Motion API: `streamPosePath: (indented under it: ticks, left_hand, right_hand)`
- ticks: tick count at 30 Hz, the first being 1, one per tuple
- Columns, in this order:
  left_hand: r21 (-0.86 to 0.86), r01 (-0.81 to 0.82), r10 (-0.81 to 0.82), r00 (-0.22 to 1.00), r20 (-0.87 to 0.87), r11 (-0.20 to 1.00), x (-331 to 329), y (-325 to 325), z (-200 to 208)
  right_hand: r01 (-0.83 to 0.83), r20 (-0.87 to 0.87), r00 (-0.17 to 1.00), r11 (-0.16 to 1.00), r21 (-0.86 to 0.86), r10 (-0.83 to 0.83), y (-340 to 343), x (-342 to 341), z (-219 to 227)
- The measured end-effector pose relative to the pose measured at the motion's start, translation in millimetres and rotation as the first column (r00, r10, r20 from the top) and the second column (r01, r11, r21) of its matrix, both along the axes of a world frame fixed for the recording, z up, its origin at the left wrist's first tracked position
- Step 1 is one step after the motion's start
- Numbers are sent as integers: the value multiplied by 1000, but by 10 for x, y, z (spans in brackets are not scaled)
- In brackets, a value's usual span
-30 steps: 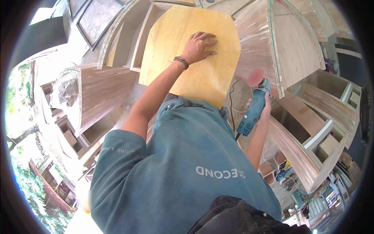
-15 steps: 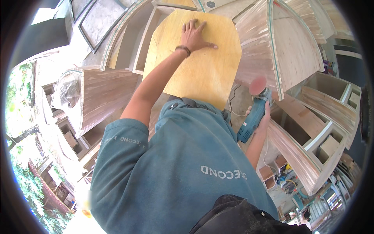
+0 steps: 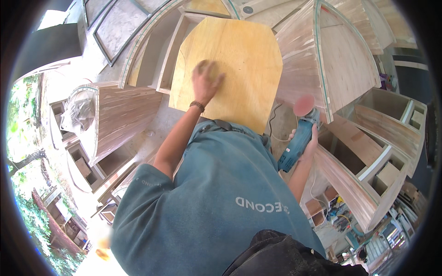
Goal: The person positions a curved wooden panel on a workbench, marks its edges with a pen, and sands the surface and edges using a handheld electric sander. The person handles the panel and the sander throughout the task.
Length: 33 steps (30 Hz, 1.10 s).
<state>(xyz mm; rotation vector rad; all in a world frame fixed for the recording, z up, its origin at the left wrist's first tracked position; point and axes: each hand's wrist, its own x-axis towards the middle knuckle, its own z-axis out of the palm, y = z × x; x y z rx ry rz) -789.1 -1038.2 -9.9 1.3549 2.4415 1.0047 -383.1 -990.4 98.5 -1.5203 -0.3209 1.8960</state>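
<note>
A pale yellow wooden panel (image 3: 244, 69) with cut corners lies in front of my body. Over its left half is my left hand (image 3: 207, 83), palm down, fingers apart and slightly blurred by motion; it holds nothing. Off to the right, my right hand (image 3: 312, 145) is wrapped round the body of a teal angle grinder (image 3: 294, 146). A round reddish sanding disc (image 3: 304, 105) sits at the grinder's far end, apart from the panel. Part of the right hand's fingers is hidden behind the tool.
Unfinished wooden cabinets with curved sides surround me: one on the left (image 3: 124, 112), another at the far right (image 3: 347, 64), and a nearer one (image 3: 354, 179). Clear plastic wrap (image 3: 79, 112) covers a left cabinet's end. A cable (image 3: 272, 122) runs beside the panel; assorted tools (image 3: 343, 218) lie lower right.
My left hand has slid nearer to me and leftward across the panel. The grinder, still in my right hand, has shifted only slightly.
</note>
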Motion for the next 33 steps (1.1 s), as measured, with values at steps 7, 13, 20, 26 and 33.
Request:
streamPosePath:
  ticks: [7, 13, 20, 26, 33]
  left_hand:
    - [-180, -432, 446, 894, 42, 884, -1013, -878, -586]
    - [-501, -375, 501, 854, 140, 780, -1238, -596, -208]
    - [-485, -406, 512, 853, 103, 775, -1292, -369, 79]
    - [-507, -306, 417, 901, 119, 806, -1675, 43, 198]
    - [-558, -76, 153, 984, 93, 826, -2107, 1010, 287]
  right_hand:
    - [-30, -11, 999, 999, -20, 30, -2, -9, 43]
    - [-48, -13, 999, 999, 18, 48, 13, -13, 92]
    - [-5, 8, 1000, 999, 32, 5, -19, 48, 116]
    - [37, 18, 999, 999, 4, -37, -57, 88, 224]
    - [76, 34, 997, 996, -41, -74, -175, 204, 326]
